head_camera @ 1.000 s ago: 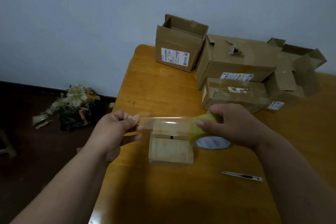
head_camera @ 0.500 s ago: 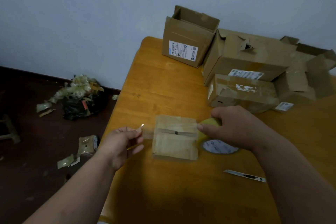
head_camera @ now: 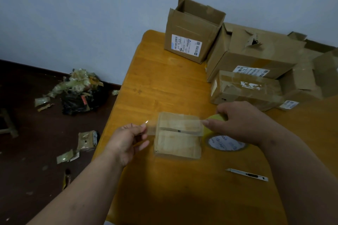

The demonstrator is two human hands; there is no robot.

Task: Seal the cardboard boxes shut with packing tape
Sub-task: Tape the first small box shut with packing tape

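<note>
A small flat cardboard box [head_camera: 176, 145] lies on the wooden table [head_camera: 164, 82], its top flaps meeting at a seam. A strip of clear packing tape [head_camera: 175, 124] stretches across the box along that seam. My left hand [head_camera: 128, 139] pinches the free end of the strip just left of the box. My right hand [head_camera: 243, 122] grips the yellowish tape roll [head_camera: 222, 141] at the box's right side, the roll low against the table.
Several larger cardboard boxes stand at the back right: an open one [head_camera: 192, 31], a torn one [head_camera: 256, 49], a taped one [head_camera: 245, 89]. A utility knife [head_camera: 247, 174] lies right of centre. Tape scraps and a black bag [head_camera: 78, 91] litter the floor left of the table.
Both hands have lowered the stretched tape from above the small box down onto its top seam, and the roll has come down beside the box. The camera has tilted lower.
</note>
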